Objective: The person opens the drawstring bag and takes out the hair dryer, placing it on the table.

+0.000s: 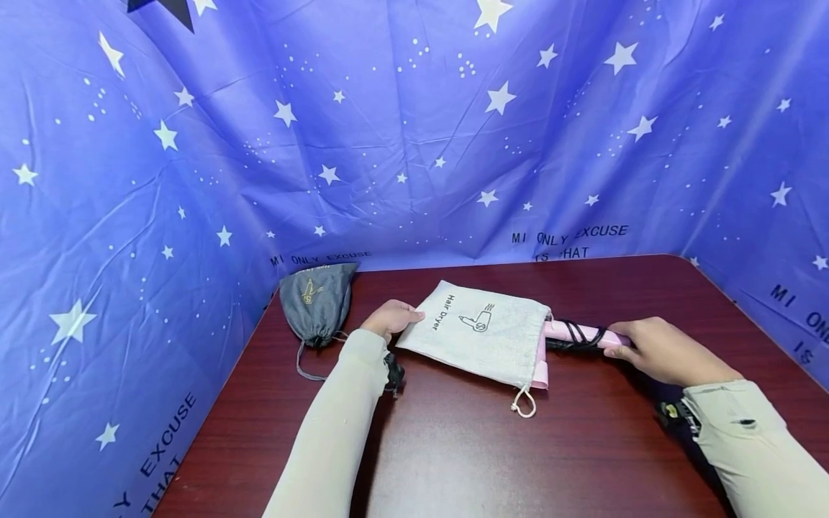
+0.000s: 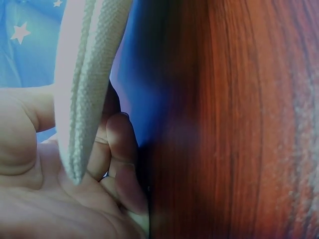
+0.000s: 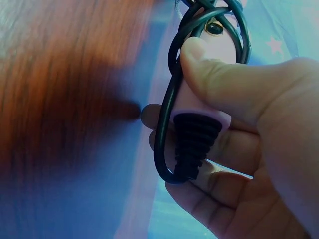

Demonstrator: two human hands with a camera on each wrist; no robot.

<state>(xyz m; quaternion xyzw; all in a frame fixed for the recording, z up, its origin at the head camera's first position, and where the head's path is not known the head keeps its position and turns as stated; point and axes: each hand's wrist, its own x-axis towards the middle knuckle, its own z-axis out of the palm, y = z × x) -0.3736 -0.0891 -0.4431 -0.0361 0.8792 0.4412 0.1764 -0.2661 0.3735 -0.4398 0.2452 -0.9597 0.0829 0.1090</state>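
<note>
A pink hair dryer (image 1: 558, 330) lies partly inside a white drawstring bag (image 1: 495, 334) printed "Hair Dryer"; its head is hidden in the cloth. Black cord (image 3: 172, 107) is wound around the handle, which sticks out of the bag's mouth on the right. My right hand (image 1: 667, 350) grips the handle's end, thumb on the pink casing beside the ribbed cord sleeve (image 3: 194, 139). At the bag's closed end, my left hand (image 1: 391, 319) pinches the edge, with the thumb on top. The left wrist view shows the bag's seam (image 2: 79, 114) between thumb and fingers.
A grey drawstring bag (image 1: 317, 306) with a gold print lies at the table's back left, its cord trailing beside my left forearm. The dark red wooden table (image 1: 486, 460) is bordered by a blue star-patterned curtain (image 1: 388, 144) at the back and sides.
</note>
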